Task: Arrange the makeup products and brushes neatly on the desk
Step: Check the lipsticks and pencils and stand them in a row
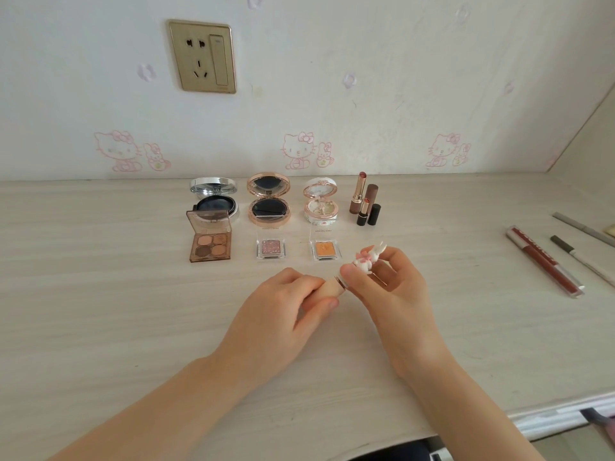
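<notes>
Left hand (286, 301) is gripping beige lipstick tube (327, 289), fingers curled round it. Right hand (389, 281) is pinching its bunny-topped cap (367, 257). Tube axis is running left-right, just in front of orange eyeshadow pan (324, 249). Lipstick cluster (364, 202) is standing behind-right of pan, nearer right hand.

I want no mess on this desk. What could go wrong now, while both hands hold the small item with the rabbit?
1. The right hand pinches the rabbit cap with fingertips while the left hand grips the tube; a pull could make it slip.
2. The lipsticks stand upright, close together, two uncapped; placing this item beside them might topple them.
</notes>
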`<move>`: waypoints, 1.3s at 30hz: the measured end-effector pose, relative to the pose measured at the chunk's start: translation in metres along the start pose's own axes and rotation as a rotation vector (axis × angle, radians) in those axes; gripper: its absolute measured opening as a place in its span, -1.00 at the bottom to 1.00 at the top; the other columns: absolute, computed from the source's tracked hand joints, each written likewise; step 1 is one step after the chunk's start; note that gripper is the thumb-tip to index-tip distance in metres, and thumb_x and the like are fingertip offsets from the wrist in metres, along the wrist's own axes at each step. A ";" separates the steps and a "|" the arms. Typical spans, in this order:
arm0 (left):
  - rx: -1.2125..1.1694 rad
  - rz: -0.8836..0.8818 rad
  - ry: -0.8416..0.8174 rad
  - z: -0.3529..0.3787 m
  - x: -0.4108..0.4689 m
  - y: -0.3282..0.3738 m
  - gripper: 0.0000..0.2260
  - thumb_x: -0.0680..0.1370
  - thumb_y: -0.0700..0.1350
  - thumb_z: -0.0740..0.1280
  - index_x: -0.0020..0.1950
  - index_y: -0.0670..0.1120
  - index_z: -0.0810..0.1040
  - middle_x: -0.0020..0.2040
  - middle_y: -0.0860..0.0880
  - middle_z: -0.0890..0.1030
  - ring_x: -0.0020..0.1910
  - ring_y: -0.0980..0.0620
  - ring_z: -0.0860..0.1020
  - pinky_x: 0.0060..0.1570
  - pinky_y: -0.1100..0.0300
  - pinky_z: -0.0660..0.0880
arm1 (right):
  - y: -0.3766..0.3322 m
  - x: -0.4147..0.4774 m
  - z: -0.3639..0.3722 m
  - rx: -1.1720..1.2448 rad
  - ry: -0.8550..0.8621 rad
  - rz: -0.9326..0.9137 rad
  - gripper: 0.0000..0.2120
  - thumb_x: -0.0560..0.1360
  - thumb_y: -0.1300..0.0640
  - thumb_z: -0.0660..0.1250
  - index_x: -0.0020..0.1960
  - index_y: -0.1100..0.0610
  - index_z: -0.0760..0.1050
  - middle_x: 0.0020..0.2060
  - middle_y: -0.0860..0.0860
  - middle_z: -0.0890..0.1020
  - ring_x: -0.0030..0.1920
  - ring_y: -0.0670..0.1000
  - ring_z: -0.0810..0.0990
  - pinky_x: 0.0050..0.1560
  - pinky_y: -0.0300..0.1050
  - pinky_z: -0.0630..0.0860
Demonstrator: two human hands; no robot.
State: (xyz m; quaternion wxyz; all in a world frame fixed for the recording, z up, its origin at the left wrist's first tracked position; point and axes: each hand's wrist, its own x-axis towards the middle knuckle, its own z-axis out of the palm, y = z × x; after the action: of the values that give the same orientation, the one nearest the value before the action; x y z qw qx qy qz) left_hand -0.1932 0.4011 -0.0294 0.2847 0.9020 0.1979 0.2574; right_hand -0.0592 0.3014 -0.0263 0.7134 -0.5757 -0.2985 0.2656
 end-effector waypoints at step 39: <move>0.028 -0.006 0.013 0.000 0.000 -0.001 -0.76 0.53 0.14 0.24 0.03 0.05 0.58 -0.14 0.11 0.50 -0.18 0.17 0.46 -0.17 0.30 0.36 | 0.001 0.001 -0.002 0.051 0.014 -0.006 -0.59 0.34 0.17 0.49 0.14 0.01 0.50 -0.07 -0.03 0.68 -0.04 0.03 0.68 0.16 0.11 0.55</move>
State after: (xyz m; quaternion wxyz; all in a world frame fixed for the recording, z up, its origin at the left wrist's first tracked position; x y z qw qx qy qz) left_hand -0.1931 0.4018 -0.0302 0.2715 0.9037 0.2060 0.2594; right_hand -0.0568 0.3011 -0.0274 0.7308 -0.5582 -0.2883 0.2669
